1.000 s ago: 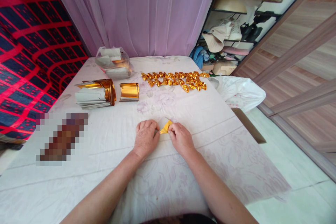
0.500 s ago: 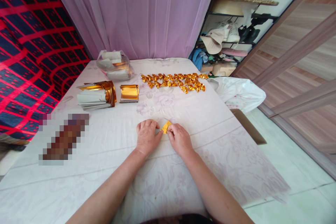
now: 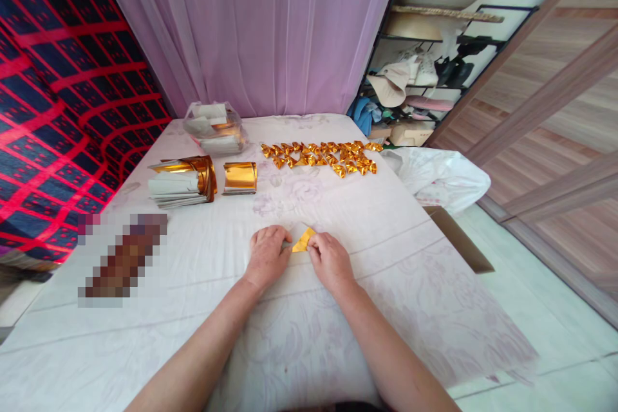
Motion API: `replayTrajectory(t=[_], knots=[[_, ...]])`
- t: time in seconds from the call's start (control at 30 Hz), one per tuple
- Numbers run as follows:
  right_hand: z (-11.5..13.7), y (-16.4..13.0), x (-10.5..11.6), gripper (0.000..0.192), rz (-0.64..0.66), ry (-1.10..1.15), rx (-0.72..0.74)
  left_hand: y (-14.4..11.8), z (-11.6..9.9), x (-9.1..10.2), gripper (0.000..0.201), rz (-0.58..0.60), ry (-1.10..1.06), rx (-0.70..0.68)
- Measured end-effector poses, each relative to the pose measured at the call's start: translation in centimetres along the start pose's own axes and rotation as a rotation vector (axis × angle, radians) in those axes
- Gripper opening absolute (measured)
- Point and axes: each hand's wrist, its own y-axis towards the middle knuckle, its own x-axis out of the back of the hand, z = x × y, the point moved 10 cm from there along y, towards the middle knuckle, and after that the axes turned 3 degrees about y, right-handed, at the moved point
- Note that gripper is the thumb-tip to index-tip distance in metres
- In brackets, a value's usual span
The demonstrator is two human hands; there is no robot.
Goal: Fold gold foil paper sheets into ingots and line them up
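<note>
A small sheet of gold foil paper (image 3: 303, 241), partly folded with a pale side showing behind it, is on the table in front of me. My left hand (image 3: 268, 256) is at its left edge, fingers curled and thumb against the paper. From the other side, my right hand (image 3: 332, 262) pinches the right edge between thumb and fingers. Farther off lie rows of folded gold foil pieces (image 3: 316, 158). To the left are a small stack of gold foil sheets (image 3: 240, 178) and a larger fanned stack (image 3: 181, 181).
Behind the stacks sits a clear plastic bag (image 3: 215, 129) of more sheets. A pixelated patch (image 3: 126, 257) hides something at the left. The patterned cloth covers the table (image 3: 410, 328). A white plastic bag (image 3: 441, 177) and a shelf rack (image 3: 415, 87) stand beyond the right edge.
The left hand has drawn slightly left from the paper's middle, so more gold surface shows between the hands. The right hand keeps its pinch. The view has tilted a little.
</note>
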Motion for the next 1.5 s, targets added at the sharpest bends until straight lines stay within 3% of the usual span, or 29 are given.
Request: replayTrajectory(t=[0.27,0.4,0.57,0.83,1.1,1.5], knots=[[0.0,-0.1,-0.2,0.012,-0.035,-0.005,0.018,-0.4,-0.1,0.3,0.013,0.009,0.018,-0.053],[0.0,-0.1,-0.2,0.011,-0.043,0.000,0.007,-1.1,-1.7,1.2,0.013,-0.052,0.105,-0.069],[0.0,-0.1,0.1,0.011,-0.063,0.027,0.019,-2.4,-4.7,1.0,0.016,-0.115,0.235,-0.224],[0.1,-0.2,0.1,0.012,-0.096,0.050,0.040,-2.6,-5.1,0.2,0.016,-0.144,0.361,-0.283],[-1.3,-0.4,3.0,0.018,-0.271,0.185,0.069,-3.0,-5.6,0.1,0.015,-0.167,0.385,-0.292],[-1.6,-0.1,2.0,0.036,-0.096,0.121,0.036,-3.6,-4.4,0.7,0.021,-0.221,0.344,-0.299]])
